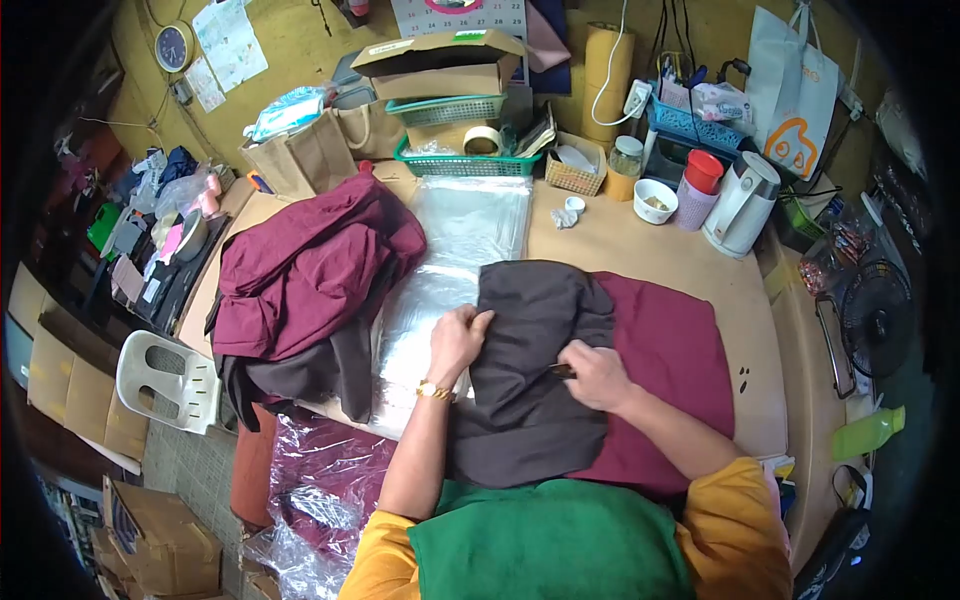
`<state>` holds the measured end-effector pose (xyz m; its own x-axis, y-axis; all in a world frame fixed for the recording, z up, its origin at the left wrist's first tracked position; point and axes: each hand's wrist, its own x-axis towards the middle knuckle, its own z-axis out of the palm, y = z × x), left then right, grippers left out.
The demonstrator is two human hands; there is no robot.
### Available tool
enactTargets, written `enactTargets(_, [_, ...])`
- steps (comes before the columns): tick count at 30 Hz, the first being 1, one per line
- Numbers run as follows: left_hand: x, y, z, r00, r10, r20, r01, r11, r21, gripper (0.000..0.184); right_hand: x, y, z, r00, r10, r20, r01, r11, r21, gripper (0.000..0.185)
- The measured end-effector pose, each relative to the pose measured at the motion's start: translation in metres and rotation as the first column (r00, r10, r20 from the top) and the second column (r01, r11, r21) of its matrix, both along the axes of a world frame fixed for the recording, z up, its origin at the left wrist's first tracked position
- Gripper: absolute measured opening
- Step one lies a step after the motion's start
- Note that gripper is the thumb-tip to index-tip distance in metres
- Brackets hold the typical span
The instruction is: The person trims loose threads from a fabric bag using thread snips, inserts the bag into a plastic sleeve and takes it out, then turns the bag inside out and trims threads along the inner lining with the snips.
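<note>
A dark brown garment (530, 400) lies on the table in front of me, partly over a maroon folded garment (670, 370). My left hand (460, 340) grips the left edge of the dark garment, its thumb and fingers closed on the cloth. My right hand (595, 376) is closed above the middle of the same cloth. A small dark and brassy end shows at its fingertips, too small to name. Left of my hands lies a stack of clear plastic bags (470, 220). Beyond it is a heap of maroon and dark garments (310, 270).
Along the back stand a green basket (470, 165), a jar (624, 165), a white bowl (655, 203), a red cup (704, 172) and an electric kettle (742, 205). A white plastic chair (170, 380) is at left. Plastic-wrapped maroon goods (325, 475) sit below the table edge.
</note>
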<state>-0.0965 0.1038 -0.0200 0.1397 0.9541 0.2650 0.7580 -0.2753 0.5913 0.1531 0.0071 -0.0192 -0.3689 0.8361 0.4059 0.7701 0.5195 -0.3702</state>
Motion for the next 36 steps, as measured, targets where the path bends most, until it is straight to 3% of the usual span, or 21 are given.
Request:
enactTargets(2, [-0.016,0.003,-0.018,0.901,0.057,0.429,-0.015,0.995,-0.100,0.043,0.037,0.008,-0.010,0.998,-0.015,-0.058,0.018,0.999,0.042,0.021])
enactTargets(4, [-0.013,-0.024,0.011,0.646,0.170,0.744,0.182,0.913,-0.366,0.040,0.065,0.017,-0.004,0.998,0.051,-0.021,-0.051,0.999,0.008,0.016])
enactTargets(6, [-0.016,-0.031,-0.002,0.720,0.066,0.691,0.188,0.940,-0.285,0.038,0.072,0.027,-0.002,0.996,0.074,-0.045,-0.076,0.996,-0.043,0.012])
enactTargets(8, [-0.015,-0.041,-0.008,0.675,0.087,0.732,0.174,0.946,-0.273,0.035,0.067,0.032,0.005,0.992,0.104,-0.068,-0.109,0.990,-0.086,0.015])
enactTargets(10, [-0.014,-0.049,-0.009,0.629,0.104,0.770,0.157,0.954,-0.256,0.033,0.044,0.031,0.028,0.935,-0.064,-0.349,-0.109,0.884,-0.455,0.030])
enactTargets(12, [-0.014,-0.057,-0.008,0.681,0.176,0.711,0.030,0.963,-0.266,0.027,0.016,0.020,0.060,0.873,-0.037,-0.487,-0.201,0.881,-0.428,0.037])
enactTargets(14, [-0.016,-0.068,0.008,0.715,0.192,0.672,0.023,0.955,-0.297,0.023,-0.012,0.004,0.098,0.412,-0.118,-0.904,-0.662,0.643,-0.386,0.042])
enactTargets(15, [-0.022,-0.069,0.003,0.793,0.126,0.596,0.082,0.947,-0.310,0.024,-0.025,0.000,0.113,0.411,-0.122,-0.904,-0.661,0.642,-0.387,0.042])
enactTargets(17, [-0.037,-0.071,-0.005,0.924,0.006,0.381,0.136,0.928,-0.346,0.028,-0.047,0.001,0.137,0.025,-0.051,-0.998,-0.827,0.560,-0.049,0.043])
enactTargets(20, [-0.042,-0.085,0.027,0.957,0.028,0.287,0.084,0.925,-0.371,0.035,-0.066,0.018,0.149,-0.133,-0.038,-0.990,-0.792,0.604,0.083,0.042])
enactTargets(21, [-0.048,-0.087,0.017,0.924,0.037,0.380,0.077,0.957,-0.280,0.039,-0.068,0.028,0.142,-0.168,-0.024,-0.986,-0.808,0.577,0.123,0.039])
enactTargets(22, [-0.057,-0.087,0.009,0.924,0.045,0.379,0.068,0.958,-0.280,0.039,-0.071,0.032,0.139,-0.168,-0.025,-0.985,-0.813,0.569,0.124,0.039])
enactTargets(24, [-0.075,-0.085,-0.002,0.735,0.135,0.665,0.161,0.917,-0.364,0.040,-0.077,0.040,0.133,0.071,-0.078,-0.994,-0.732,0.673,-0.105,0.036])
enactTargets(25, [-0.080,-0.085,-0.007,0.593,0.095,0.799,0.246,0.924,-0.292,0.038,-0.086,0.048,0.117,0.202,-0.085,-0.976,-0.599,0.777,-0.192,0.036])
enactTargets(26, [-0.077,-0.087,-0.002,0.593,0.103,0.799,0.237,0.926,-0.295,0.038,-0.090,0.052,0.104,0.202,-0.086,-0.976,-0.607,0.771,-0.193,0.036])
enactTargets(28, [-0.065,-0.091,0.014,0.082,0.266,0.960,0.304,0.911,-0.278,0.034,-0.093,0.060,0.080,0.440,-0.184,-0.879,-0.456,0.797,-0.396,0.036])
enactTargets(29, [-0.070,-0.089,0.006,-0.172,0.254,0.952,0.482,0.864,-0.144,0.028,-0.086,0.063,0.068,0.479,-0.206,-0.853,-0.528,0.709,-0.468,0.042])
enactTargets(30, [-0.072,-0.087,-0.002,-0.175,0.254,0.951,0.478,0.867,-0.143,0.028,-0.090,0.069,0.045,0.481,-0.204,-0.852,-0.531,0.706,-0.469,0.042])
enactTargets(32, [-0.073,-0.081,-0.011,-0.403,0.252,0.880,0.519,0.855,-0.007,0.027,-0.098,0.073,0.004,0.694,0.010,-0.720,-0.263,0.934,-0.240,0.044])
enactTargets(33, [-0.073,-0.081,-0.005,-0.437,0.256,0.862,0.475,0.880,-0.020,0.028,-0.099,0.054,0.029,0.849,-0.105,-0.518,-0.105,0.927,-0.359,0.045])
enactTargets(36, [-0.082,-0.079,-0.001,-0.406,0.218,0.887,0.418,0.908,-0.033,0.027,-0.106,0.033,0.058,0.925,-0.054,-0.376,-0.054,0.961,-0.272,0.037])
